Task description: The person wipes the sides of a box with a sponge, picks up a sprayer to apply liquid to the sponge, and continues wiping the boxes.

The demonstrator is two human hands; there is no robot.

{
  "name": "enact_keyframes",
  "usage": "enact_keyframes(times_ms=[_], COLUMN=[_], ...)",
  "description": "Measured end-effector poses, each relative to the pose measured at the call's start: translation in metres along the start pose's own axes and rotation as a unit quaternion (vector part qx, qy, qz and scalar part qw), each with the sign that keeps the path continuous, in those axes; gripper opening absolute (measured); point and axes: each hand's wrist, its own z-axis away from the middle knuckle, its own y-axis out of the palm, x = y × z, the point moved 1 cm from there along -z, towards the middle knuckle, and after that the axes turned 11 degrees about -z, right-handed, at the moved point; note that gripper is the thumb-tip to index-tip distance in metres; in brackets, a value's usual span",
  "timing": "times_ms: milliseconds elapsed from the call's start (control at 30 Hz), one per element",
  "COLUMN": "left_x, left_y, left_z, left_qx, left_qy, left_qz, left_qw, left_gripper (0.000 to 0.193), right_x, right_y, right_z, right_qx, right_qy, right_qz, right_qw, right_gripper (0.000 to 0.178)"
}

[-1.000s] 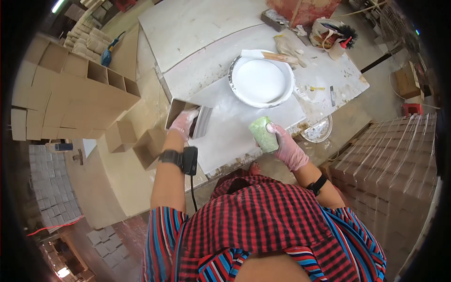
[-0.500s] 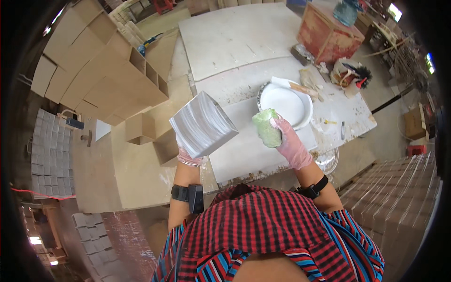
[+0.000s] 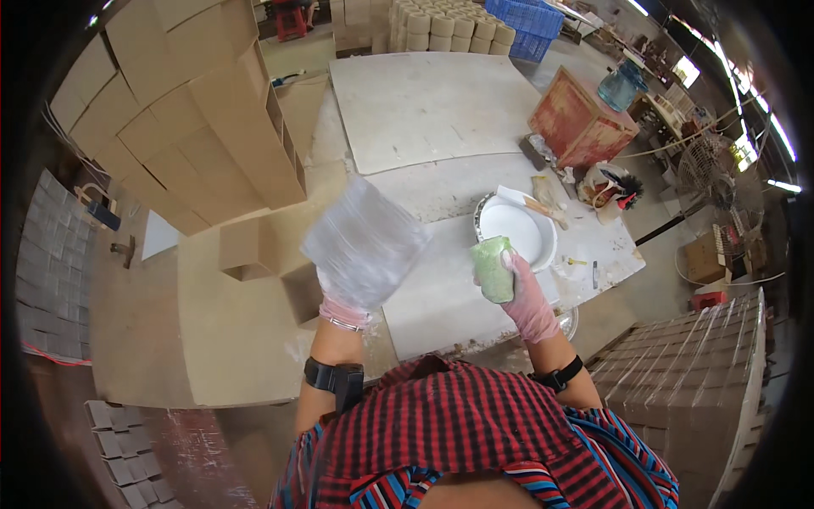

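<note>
My left hand (image 3: 343, 310), in a thin pink glove, holds up a box (image 3: 366, 242) from below. White streaks cover the box's face, which is smeared by motion; most of the fingers are behind it. My gloved right hand (image 3: 529, 304) is closed around a green sponge (image 3: 494, 271), just in front of a round white tub (image 3: 552, 251). White paint-like liquid (image 3: 524, 231) fills part of this tub. Across its far rim rests a flat white tool with a wooden handle (image 3: 538, 206). Box and sponge are apart.
Brown cardboard-like boxes (image 3: 195, 127) are stacked on the left, with an open one (image 3: 246, 248) nearer. A reddish crate (image 3: 581, 114) carrying a blue water jug (image 3: 621, 86) stands at the back right. Wrapped stacked goods (image 3: 678, 365) stand right of me.
The box has turned in my left hand, so its streaked face now shows differently. The sponge has rotated more upright beside the tub. My view has tilted up, showing more of the room's far side.
</note>
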Motion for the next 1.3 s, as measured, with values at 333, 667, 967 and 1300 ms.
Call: enact_keyframes(times_ms=[333,667,967,1300], left_x=[-0.003,0.002,0.030,0.038], left_y=[-0.006,0.030,0.002,-0.018], left_z=[-0.009,-0.034,-0.019,-0.013], left_qx=[-0.032,0.084,-0.170,-0.081], left_qy=[-0.052,-0.078,-0.090,-0.148], left_qz=[0.087,-0.058,-0.142,-0.182], left_qw=[0.994,0.992,0.971,0.969], left_gripper=[0.052,0.047,0.044,0.045], right_x=[0.071,0.034,0.085,0.063], right_y=[0.112,0.148,0.178,0.188], right_z=[-0.009,-0.035,-0.086,-0.090], right_qx=[0.066,0.451,0.229,0.313], right_qy=[-0.230,-0.363,-0.398,-0.345], right_qz=[0.511,0.717,0.664,0.707], right_qw=[0.825,0.389,0.590,0.532], right_gripper=[0.030,0.032,0.027,0.030])
